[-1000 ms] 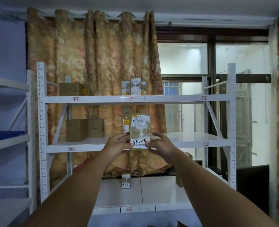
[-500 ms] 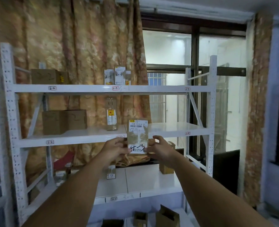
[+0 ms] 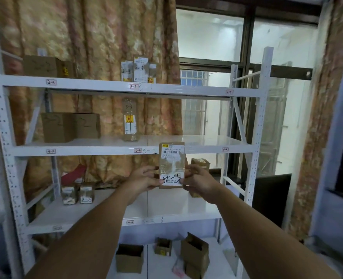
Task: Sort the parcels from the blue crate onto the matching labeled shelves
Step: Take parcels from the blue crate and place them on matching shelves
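Gripped upright at centre frame: a flat brown paper parcel [image 3: 171,165] with a white barcode label on top and black handwriting at its foot. Pinched at the lower left edge by the left hand [image 3: 144,181] and at the lower right edge by the right hand [image 3: 198,181], fingers curled round it. Held in front of the white metal shelf rack [image 3: 106,151], just right of the small red-bordered tag [image 3: 137,150] reading 3-3. Behind the right hand, partly hidden, a small brown cardboard box [image 3: 200,163].
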The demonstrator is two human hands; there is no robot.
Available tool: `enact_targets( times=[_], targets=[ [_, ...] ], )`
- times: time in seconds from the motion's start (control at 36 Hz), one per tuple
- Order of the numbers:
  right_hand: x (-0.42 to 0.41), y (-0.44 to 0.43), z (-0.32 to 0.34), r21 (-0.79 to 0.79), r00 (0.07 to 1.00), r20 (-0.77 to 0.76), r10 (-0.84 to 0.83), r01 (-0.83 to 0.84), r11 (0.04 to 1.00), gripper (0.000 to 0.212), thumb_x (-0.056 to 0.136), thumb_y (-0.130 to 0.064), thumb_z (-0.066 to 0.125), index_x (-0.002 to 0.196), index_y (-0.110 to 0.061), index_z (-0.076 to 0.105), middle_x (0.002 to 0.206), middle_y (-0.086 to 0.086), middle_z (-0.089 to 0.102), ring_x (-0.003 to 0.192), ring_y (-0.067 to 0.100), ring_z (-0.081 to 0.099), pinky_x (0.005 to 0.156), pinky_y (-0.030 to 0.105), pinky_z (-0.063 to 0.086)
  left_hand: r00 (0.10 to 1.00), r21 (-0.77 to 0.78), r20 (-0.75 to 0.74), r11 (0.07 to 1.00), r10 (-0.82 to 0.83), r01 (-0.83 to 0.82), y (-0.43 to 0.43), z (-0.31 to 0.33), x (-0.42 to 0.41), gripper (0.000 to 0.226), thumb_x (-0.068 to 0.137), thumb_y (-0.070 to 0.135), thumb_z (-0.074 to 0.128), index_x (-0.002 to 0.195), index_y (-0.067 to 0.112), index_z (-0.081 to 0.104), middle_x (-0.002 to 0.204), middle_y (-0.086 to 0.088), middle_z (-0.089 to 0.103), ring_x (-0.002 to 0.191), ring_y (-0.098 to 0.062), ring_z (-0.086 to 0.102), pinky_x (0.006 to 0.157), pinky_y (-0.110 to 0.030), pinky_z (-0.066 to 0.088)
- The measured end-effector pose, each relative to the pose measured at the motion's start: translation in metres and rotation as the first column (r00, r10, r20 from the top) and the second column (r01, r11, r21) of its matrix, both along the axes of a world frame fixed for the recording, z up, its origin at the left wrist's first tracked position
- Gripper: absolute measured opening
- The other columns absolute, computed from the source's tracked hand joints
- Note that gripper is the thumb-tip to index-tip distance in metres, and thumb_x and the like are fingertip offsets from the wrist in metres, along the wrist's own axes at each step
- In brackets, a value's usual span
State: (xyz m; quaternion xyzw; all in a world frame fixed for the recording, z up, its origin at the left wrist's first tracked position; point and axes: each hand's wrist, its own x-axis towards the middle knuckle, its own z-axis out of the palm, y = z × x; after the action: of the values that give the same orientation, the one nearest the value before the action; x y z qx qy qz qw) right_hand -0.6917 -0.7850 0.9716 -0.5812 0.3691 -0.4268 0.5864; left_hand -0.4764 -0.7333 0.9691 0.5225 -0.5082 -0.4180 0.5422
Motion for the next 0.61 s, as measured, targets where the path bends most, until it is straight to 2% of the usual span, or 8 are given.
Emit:
enact_targets(
  times=[0.11, 0.19, 0.31, 0.42, 0.5, 0.56, 0.61],
  targets=[
    [-0.017, -0.011, -0.003, -0.002, 1.0, 0.005, 0.024, -0.024, 1.0, 0.056, 0.086, 0.015, 0.069, 0.132, -0.011, 0.05, 0.124, 0.019, 0.066, 0.11, 0.033, 0.068, 0.08, 0.033, 0.061, 1.0, -0.007, 0.003, 1.0, 0.019, -0.019, -0.01, -0.004, -0.016, 0.05, 0.077, -0.009, 0.081, 0.115, 0.017, 0.063, 0.105, -0.006, 0.074, 0.097, -0.023, 0.072, 0.085, -0.03, 0.058],
    [-0.029, -0.02, -0.009, 0.006, 0.999, -0.005, 0.04, -0.04, 0.999, 0.054, 0.087, 0.015, 0.068, 0.131, -0.01, 0.05, 0.12, 0.016, 0.068, 0.108, 0.03, 0.069, 0.082, 0.033, 0.062, 0.999, -0.001, 0.005, 0.999, 0.033, -0.033, -0.02, -0.013, -0.026, 0.057, 0.076, -0.009, 0.082, 0.123, 0.014, 0.062, 0.11, -0.01, 0.074, 0.104, -0.027, 0.072, 0.088, -0.032, 0.058],
    [-0.036, -0.036, -0.022, 0.031, 0.999, -0.019, 0.037, -0.036, 0.999, 0.055, 0.083, 0.014, 0.071, 0.13, -0.009, 0.056, 0.123, 0.016, 0.07, 0.111, 0.03, 0.07, 0.084, 0.034, 0.062, 0.999, 0.02, -0.016, 0.999, 0.049, -0.049, -0.032, -0.031, -0.032, 0.065, 0.074, -0.009, 0.084, 0.131, 0.011, 0.061, 0.116, -0.014, 0.073, 0.107, -0.029, 0.071, 0.087, -0.033, 0.059],
    [-0.037, -0.047, -0.038, 0.058, 0.997, -0.035, 0.072, -0.07, 0.996, 0.056, 0.079, 0.013, 0.077, 0.129, -0.006, 0.059, 0.116, 0.011, 0.076, 0.107, 0.027, 0.074, 0.093, 0.037, 0.061, 0.997, 0.058, -0.003, 0.995, 0.077, -0.076, -0.035, -0.047, -0.03, 0.067, 0.074, -0.008, 0.085, 0.134, 0.008, 0.059, 0.119, -0.018, 0.071, 0.11, -0.033, 0.07, 0.1, -0.044, 0.056],
    [-0.029, -0.054, -0.047, 0.093, 0.995, -0.038, 0.088, -0.085, 0.992, 0.057, 0.078, 0.018, 0.074, 0.129, -0.003, 0.058, 0.113, 0.012, 0.077, 0.101, 0.025, 0.075, 0.085, 0.031, 0.062, 0.999, 0.112, -0.016, 0.993, 0.046, -0.044, -0.036, -0.053, -0.022, 0.053, 0.081, -0.004, 0.08, 0.129, 0.009, 0.062, 0.118, -0.012, 0.072, 0.113, -0.028, 0.068, 0.106, -0.042, 0.052],
    [-0.018, -0.06, -0.053, 0.119, 0.995, -0.028, 0.095, -0.091, 0.989, 0.06, 0.077, 0.023, 0.071, 0.131, 0.001, 0.056, 0.114, 0.016, 0.075, 0.098, 0.027, 0.076, 0.076, 0.028, 0.062, 0.999, 0.171, -0.043, 0.985, -0.006, 0.014, -0.036, -0.057, -0.013, 0.04, 0.089, 0.005, 0.076, 0.126, 0.013, 0.064, 0.118, -0.006, 0.073, 0.115, -0.022, 0.067, 0.107, -0.038, 0.051],
    [-0.006, -0.065, -0.058, 0.132, 0.994, -0.019, 0.104, -0.101, 0.986, 0.061, 0.078, 0.026, 0.068, 0.133, 0.005, 0.053, 0.118, 0.021, 0.072, 0.09, 0.027, 0.076, 0.072, 0.028, 0.063, 0.998, 0.212, -0.048, 0.977, -0.029, 0.039, -0.039, -0.06, -0.001, 0.036, 0.094, 0.011, 0.072, 0.129, 0.017, 0.064, 0.124, -0.002, 0.073, 0.118, -0.019, 0.066, 0.107, -0.035, 0.05]
  ],
)
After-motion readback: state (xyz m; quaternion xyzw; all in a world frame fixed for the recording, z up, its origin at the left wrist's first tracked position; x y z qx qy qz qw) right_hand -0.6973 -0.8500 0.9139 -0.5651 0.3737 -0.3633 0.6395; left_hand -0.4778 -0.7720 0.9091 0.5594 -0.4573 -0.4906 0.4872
